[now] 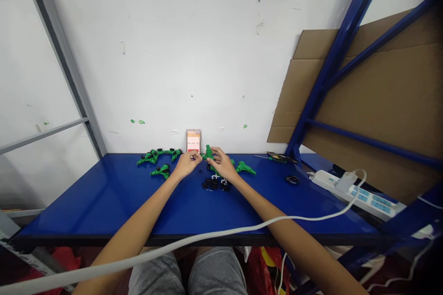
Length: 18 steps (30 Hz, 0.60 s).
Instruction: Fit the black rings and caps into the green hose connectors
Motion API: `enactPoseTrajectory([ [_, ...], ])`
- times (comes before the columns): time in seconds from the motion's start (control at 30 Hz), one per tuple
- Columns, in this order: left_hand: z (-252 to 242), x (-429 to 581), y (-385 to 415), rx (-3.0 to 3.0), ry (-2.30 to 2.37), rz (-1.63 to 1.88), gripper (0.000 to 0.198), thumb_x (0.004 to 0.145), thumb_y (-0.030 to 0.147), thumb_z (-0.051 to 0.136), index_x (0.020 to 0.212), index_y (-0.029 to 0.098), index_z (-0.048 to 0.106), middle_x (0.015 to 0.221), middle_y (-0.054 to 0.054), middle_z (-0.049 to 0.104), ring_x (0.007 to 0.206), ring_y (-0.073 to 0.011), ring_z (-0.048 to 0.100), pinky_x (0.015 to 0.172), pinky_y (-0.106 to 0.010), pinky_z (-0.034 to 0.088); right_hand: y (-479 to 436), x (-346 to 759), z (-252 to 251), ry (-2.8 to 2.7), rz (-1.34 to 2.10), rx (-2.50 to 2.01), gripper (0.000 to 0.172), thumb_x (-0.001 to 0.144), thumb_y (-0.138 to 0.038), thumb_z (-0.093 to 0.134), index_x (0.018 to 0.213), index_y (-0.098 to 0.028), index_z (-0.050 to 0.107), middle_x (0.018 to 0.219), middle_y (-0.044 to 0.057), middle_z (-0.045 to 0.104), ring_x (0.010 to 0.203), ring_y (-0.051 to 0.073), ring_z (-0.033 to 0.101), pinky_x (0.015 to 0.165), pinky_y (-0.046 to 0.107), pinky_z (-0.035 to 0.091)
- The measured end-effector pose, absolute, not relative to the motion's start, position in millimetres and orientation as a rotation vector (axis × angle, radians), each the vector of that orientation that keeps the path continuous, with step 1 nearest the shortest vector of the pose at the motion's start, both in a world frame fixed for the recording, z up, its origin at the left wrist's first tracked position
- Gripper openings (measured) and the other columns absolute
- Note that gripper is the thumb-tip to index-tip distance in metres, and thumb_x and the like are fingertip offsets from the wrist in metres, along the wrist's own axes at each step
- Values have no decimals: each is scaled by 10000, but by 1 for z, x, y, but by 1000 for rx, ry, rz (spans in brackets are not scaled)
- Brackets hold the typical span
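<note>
My right hand (221, 162) grips a green plastic fitting (208, 152) held upright just above the blue table (104, 198). My left hand (187, 162) is closed in a pinch against that fitting's left side; what it pinches is too small to make out. Below the hands lies a small heap of black rings (215, 184). Another green fitting (245, 168) rests right of my right hand. More green fittings (157, 156) lie to the left, one of them (161, 172) nearer to me.
A small timer (193, 142) stands against the white wall. A white power strip (360, 191) sits at the right, its cable (207, 237) crossing my arms. A screwdriver (277, 158) and a black part (292, 179) lie right. Blue shelf struts (332, 69) and cardboard (380, 97) stand beyond.
</note>
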<state>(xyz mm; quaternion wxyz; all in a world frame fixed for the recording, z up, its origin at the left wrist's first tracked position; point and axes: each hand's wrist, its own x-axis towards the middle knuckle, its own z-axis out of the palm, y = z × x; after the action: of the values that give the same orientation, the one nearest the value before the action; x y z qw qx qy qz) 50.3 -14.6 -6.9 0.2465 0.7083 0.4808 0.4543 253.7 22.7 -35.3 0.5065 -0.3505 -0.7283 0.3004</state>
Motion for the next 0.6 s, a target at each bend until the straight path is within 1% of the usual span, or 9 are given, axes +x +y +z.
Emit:
enactPoseTrajectory([
  [0.1,-6,50,-14,1922,1315,1246,141,873,291,643,795,183,690,842,-35,740,655,-160,604,639,-260,459,24,254,-36,-1743,764,-832,494,908,-435,715,1352,-249,603,1291,123,685,1006,237,752,932,447,627],
  [0.27,-5,50,-13,1964,1312,1269,142,862,259,646,760,175,699,784,-17,738,696,-165,642,700,-258,466,28,255,-38,-1708,811,-823,478,927,-494,687,1327,-241,616,1256,123,702,962,240,765,879,440,650],
  [0.37,-4,50,-15,1946,1333,1258,162,868,258,637,738,176,689,640,12,674,597,-148,606,663,-256,449,29,254,-40,-1700,820,-793,479,928,-502,688,1323,-240,618,1265,120,698,926,225,764,863,428,659],
  [0.47,-3,51,-18,1927,1356,1233,197,886,267,620,715,183,669,503,46,574,504,-135,561,637,-256,436,29,253,-41,-1682,854,-770,478,929,-512,690,1320,-247,623,1259,114,698,893,219,764,802,404,674],
  [0.6,-3,51,-19,1934,1346,1203,189,891,261,622,725,185,671,476,57,557,468,-132,558,646,-260,446,28,253,-38,-1660,884,-798,482,906,-497,722,1303,-238,634,1163,101,720,797,210,772,692,362,671],
])
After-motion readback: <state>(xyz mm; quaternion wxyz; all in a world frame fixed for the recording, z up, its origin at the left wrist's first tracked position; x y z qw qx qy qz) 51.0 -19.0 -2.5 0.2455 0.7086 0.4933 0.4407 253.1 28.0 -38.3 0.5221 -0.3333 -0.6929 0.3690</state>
